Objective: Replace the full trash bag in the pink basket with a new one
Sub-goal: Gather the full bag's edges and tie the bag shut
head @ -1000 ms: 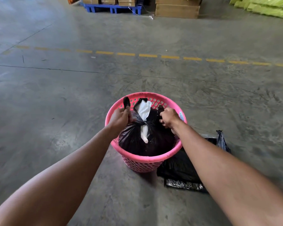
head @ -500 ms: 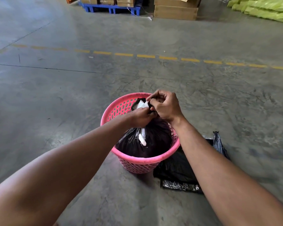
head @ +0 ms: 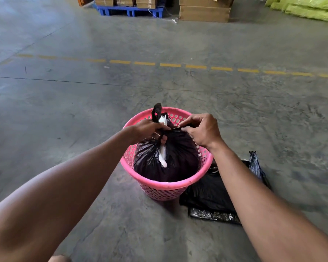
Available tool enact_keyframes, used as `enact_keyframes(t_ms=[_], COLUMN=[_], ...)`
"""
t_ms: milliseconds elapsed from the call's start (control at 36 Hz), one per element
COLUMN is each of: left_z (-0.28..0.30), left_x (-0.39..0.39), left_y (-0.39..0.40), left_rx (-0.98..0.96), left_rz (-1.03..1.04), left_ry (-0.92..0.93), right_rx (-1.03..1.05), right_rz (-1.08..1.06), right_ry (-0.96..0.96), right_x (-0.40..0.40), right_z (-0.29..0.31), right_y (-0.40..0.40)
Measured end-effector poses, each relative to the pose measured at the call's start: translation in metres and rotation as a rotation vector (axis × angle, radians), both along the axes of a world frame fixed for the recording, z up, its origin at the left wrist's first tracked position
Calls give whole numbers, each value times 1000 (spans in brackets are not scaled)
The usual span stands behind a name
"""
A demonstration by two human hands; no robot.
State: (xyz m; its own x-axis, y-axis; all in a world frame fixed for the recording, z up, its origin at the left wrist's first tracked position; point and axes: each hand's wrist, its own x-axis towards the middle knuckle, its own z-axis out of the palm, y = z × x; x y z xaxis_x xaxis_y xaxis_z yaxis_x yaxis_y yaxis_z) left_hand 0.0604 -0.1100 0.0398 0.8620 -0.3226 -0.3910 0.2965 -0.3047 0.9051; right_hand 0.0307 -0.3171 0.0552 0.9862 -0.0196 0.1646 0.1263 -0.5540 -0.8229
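Observation:
A round pink basket [head: 165, 185] stands on the concrete floor just in front of me. Inside it sits a full black trash bag [head: 178, 159], its top gathered, with white paper [head: 163, 157] sticking out at the neck. My left hand [head: 146, 129] grips one black handle of the bag, whose loop pokes up above the fist. My right hand [head: 202, 131] pinches the other handle at the bag's neck. Both hands meet over the middle of the basket. A flat, folded black bag [head: 210, 195] lies on the floor against the basket's right side.
Bare concrete floor surrounds the basket, crossed by a dashed yellow line [head: 170, 65]. Far back stand a blue pallet [head: 129, 10] with cartons, a stack of cardboard boxes [head: 204, 12] and yellow-green sacks [head: 311, 8].
A second ago my hands held the bag's handles apart at the rim. They came together over the bag's neck, and now they work the two handles there, left loop sticking up.

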Motion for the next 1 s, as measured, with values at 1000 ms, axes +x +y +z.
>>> enact_keyframes(t_ms=[1000], left_z=[68], left_x=[-29], left_y=[2], left_rx=[1040], left_rz=[-568], left_ry=[-628], right_rx=[119], right_rz=[-24], right_ry=[22], right_x=[-32], right_z=[-55], right_y=[65])
